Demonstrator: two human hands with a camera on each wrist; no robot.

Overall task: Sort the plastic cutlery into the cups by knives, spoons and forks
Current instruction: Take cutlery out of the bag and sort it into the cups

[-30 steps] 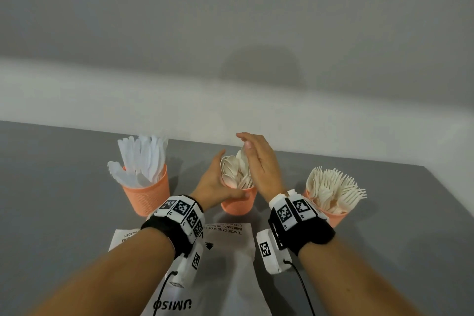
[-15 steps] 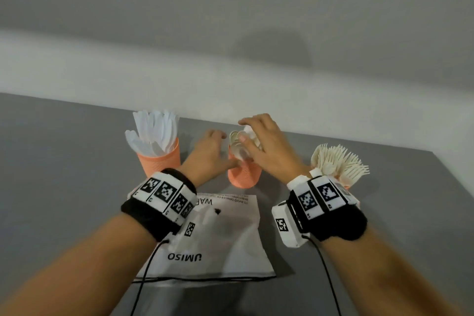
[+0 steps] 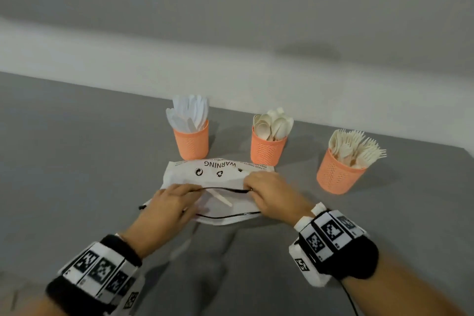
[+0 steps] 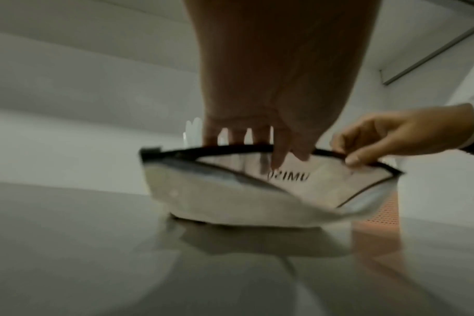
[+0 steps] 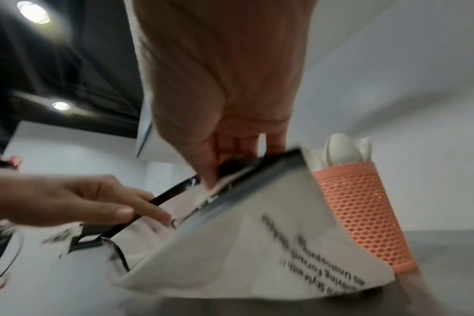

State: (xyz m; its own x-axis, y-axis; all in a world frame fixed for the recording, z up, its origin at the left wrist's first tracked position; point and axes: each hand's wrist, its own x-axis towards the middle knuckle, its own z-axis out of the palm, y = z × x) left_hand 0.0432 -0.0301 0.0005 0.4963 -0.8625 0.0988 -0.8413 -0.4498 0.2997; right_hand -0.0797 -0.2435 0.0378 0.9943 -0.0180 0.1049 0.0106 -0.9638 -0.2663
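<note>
Three orange mesh cups stand in a row at the back of the table: knives (image 3: pixel 191 140) on the left, spoons (image 3: pixel 268 147) in the middle, forks (image 3: pixel 338 174) on the right. In front of them lies a white zip bag (image 3: pixel 218 172) with its black-edged mouth pulled apart. My left hand (image 3: pixel 195 191) grips the upper rim at the left, and my right hand (image 3: pixel 250 188) pinches the same rim at the right. Inside the bag lies one white cutlery piece (image 3: pixel 220 197); I cannot tell its kind. The wrist views show the bag (image 4: pixel 230 198) (image 5: pixel 257 245) raised off the table and the spoon cup (image 5: pixel 360 213) just behind it.
The grey table (image 3: pixel 77 161) ends at a pale wall ledge (image 3: pixel 128 64) right behind the cups. A thin black cable (image 3: pixel 350 300) hangs from my right wrist band.
Both hands have left the spoon cup and come back toward me to the bag. They took hold of its rim and pulled the mouth apart.
</note>
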